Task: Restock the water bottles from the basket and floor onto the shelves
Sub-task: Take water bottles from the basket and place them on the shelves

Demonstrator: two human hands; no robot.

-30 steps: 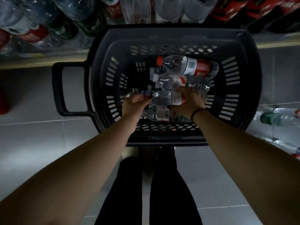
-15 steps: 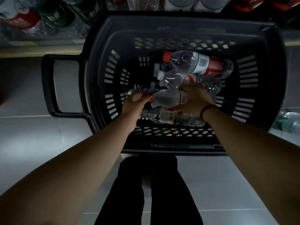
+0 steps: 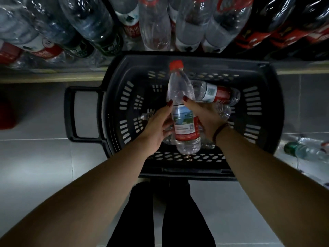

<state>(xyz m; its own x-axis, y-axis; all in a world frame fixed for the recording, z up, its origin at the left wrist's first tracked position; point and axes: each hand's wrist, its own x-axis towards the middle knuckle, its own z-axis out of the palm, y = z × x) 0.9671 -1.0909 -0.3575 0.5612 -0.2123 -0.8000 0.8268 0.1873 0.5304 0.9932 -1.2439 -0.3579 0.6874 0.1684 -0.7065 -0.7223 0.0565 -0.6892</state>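
Clear plastic, smooth up top and ribbed at the base: the water bottle (image 3: 184,111) sits in both our hands above the basket (image 3: 231,64), red cap (image 3: 176,65) pointing toward the shelf (image 3: 44,77). Left hand (image 3: 155,128) wraps its left side, right hand (image 3: 204,116) the right. Thumbs w/ red nails lie on the clear shoulder and the other fingers curl round underneath, so both are grasping it. Label is a red band w/ a landscape pic and a white panel; print too small to read. Basket is dark slotted plastic w/ rounded corners, loop handle (image 3: 70,113) sticking out left. Inside, a second bottle (image 3: 218,94) lies on its side, red label w/ barcode, plus more clear ones partly hidden under our hands. Shelf stock (image 3: 154,24) is big clear bottles, some w/ red labels, txt unreadable. Floor (image 3: 35,157) is pale glossy tile, w/ open tile left of the handle. Right of the basket, floor bottles (image 3: 306,151) lie near its wall. Cord bracelet (image 3: 219,131) on the right wrist.
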